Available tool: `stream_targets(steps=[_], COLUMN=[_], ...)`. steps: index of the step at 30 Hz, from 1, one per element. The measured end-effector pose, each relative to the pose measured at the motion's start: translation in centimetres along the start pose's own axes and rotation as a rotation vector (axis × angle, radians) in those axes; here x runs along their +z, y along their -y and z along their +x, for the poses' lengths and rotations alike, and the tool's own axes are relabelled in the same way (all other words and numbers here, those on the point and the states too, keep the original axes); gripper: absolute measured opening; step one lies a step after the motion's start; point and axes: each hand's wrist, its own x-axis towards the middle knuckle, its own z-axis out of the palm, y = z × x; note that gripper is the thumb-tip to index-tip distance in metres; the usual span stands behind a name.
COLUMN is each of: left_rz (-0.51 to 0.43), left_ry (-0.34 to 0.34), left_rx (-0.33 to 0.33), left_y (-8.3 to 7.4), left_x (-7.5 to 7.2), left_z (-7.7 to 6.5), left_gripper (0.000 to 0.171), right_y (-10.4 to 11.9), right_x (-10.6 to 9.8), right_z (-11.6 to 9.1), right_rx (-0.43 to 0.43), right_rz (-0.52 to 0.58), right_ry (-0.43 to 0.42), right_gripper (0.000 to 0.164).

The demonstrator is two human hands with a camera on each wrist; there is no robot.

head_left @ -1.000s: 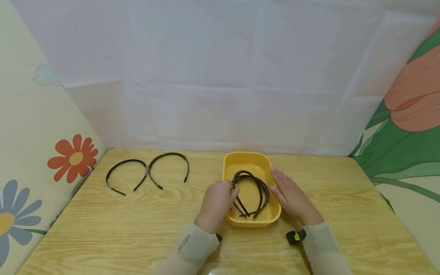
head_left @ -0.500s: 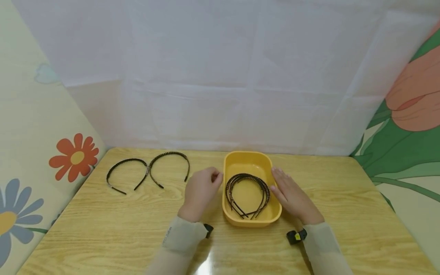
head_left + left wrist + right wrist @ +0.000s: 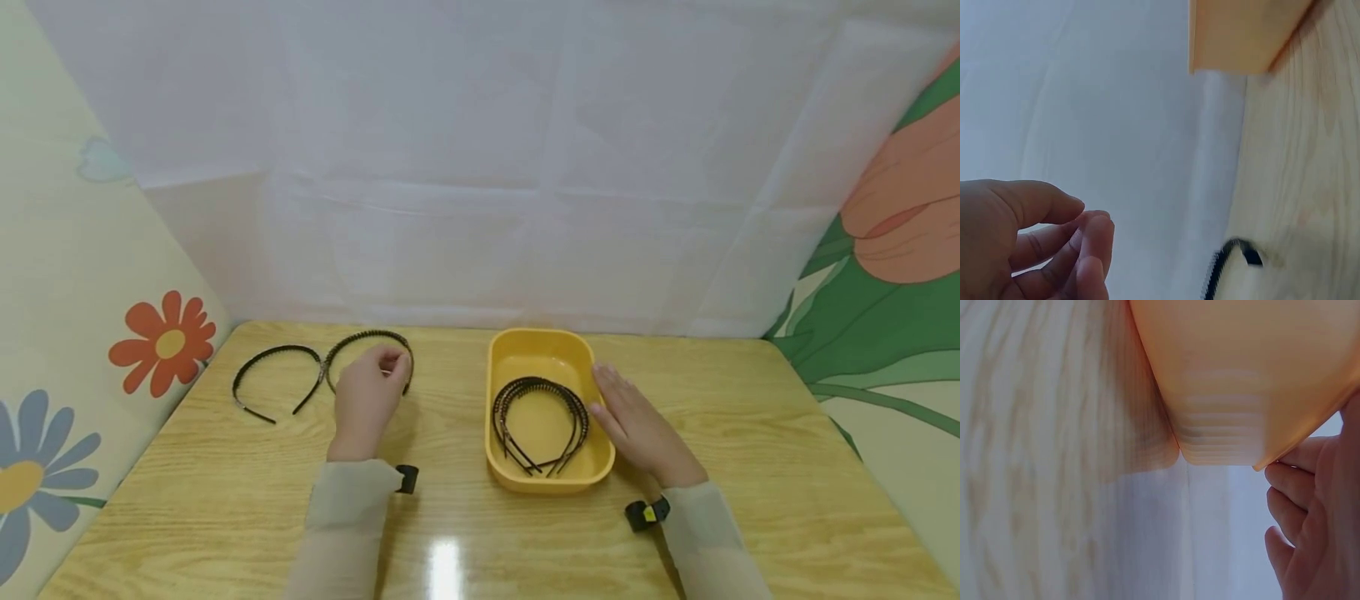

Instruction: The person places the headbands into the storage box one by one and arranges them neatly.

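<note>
Probably light and springy, the headband (image 3: 369, 334) near the empty, curled left hand (image 3: 367, 402) suits a mid-arch pinch; the right hand (image 3: 643, 432) rests straight-fingered.

The tray (image 3: 536, 354) is showing plain yellow, the headbands (image 3: 536, 382) black. The worktop (image 3: 510, 550) is wearing a yellowish wood grain; the backdrop (image 3: 450, 167) is staying white. Pale beige is covering the sleeves (image 3: 341, 517). A red flower (image 3: 170, 344) and a blue-grey flower (image 3: 26, 483) are bearing yellow-orange centres, while a coral bloom (image 3: 907, 192) is contrasting with green leaves (image 3: 855, 333).
</note>
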Motion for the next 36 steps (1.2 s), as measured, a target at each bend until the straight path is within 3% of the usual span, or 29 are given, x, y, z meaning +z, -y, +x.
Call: stream_targets(steps=[8,16,22,30,36], left_rz=[-0.053,-0.052,-0.029,0.02,0.057], left_ry=[-0.051,-0.004,0.035,0.04,0.065], left_rx=[-0.165,-0.348,-0.376,-0.409,-0.378], left_y=[3.2,6.5,7.8,8.1,7.9], left_x=[-1.7,-2.5,-2.1,-1.6,-1.3], left_z=[0.2,0.3,0.7,0.8,1.0], left_gripper=[0.037,0.043,0.042,0.038,0.031], right_y=[-0.1,-0.3,-0.3,0.0,-0.2], right_x=[-0.1,0.1,0.0,0.1,0.2], right_z=[0.0,-0.2,-0.3,0.1,0.1], right_rx=[0.002,0.004,0.003,0.0,-0.001], right_rz=[0.001,0.001,0.002,0.011,0.02], right_ry=[0.0,-0.007,-0.013,0.01,-0.004], right_gripper=[0.061,0.061,0.06,0.061,0.061])
